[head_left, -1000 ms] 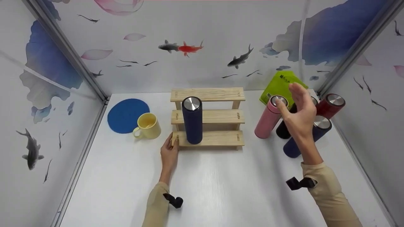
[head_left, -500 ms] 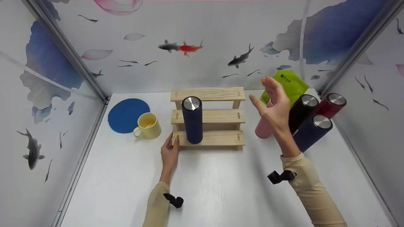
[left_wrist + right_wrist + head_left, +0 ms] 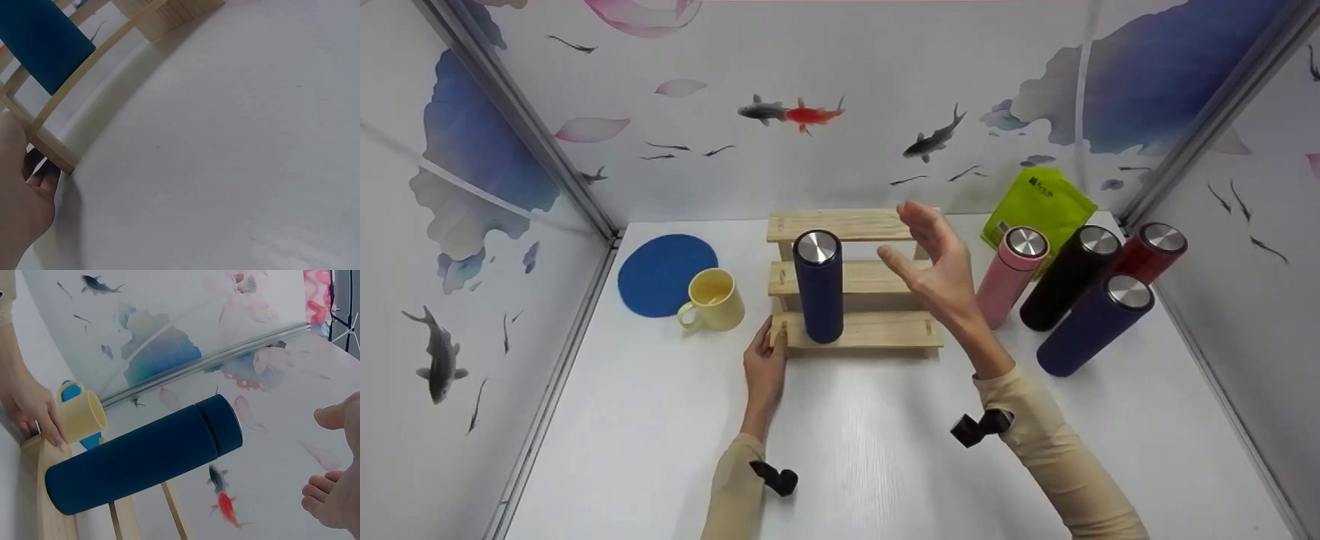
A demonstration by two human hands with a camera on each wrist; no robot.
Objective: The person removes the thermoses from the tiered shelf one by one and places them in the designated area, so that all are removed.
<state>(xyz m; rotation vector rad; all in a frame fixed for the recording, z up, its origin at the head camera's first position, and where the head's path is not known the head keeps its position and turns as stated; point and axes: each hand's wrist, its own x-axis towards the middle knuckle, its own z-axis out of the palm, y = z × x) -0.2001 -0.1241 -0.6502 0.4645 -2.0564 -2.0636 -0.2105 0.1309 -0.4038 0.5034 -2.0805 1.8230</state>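
Observation:
My left hand (image 3: 765, 366) grips the left end of a three-tier wooden shelf (image 3: 885, 330), thumb on top of the lowest step. In the left wrist view its fingers curl round the wooden side (image 3: 53, 154). On that lowest step, towards the left, stands a dark blue thermos (image 3: 820, 300) with a steel-topped lid. My right hand (image 3: 941, 274) is in the air over the shelf's right part, thumb and fingers spread apart with nothing between them. The right wrist view shows this hand (image 3: 337, 489) apart from the lid end of the thermos (image 3: 140, 455).
To the right stand several more thermoses: pink (image 3: 1009, 274), black (image 3: 1069, 277), red (image 3: 1155, 247) and another dark blue one (image 3: 1095, 326). Behind them is a lime-green packet (image 3: 1039, 202). A yellow mug (image 3: 718, 304) and a round blue mat (image 3: 664, 274) lie left of the shelf.
My right hand has moved left from above the pink thermos to over the shelf's right part, staying spread. The left hand and the thermos on the shelf have stayed put.

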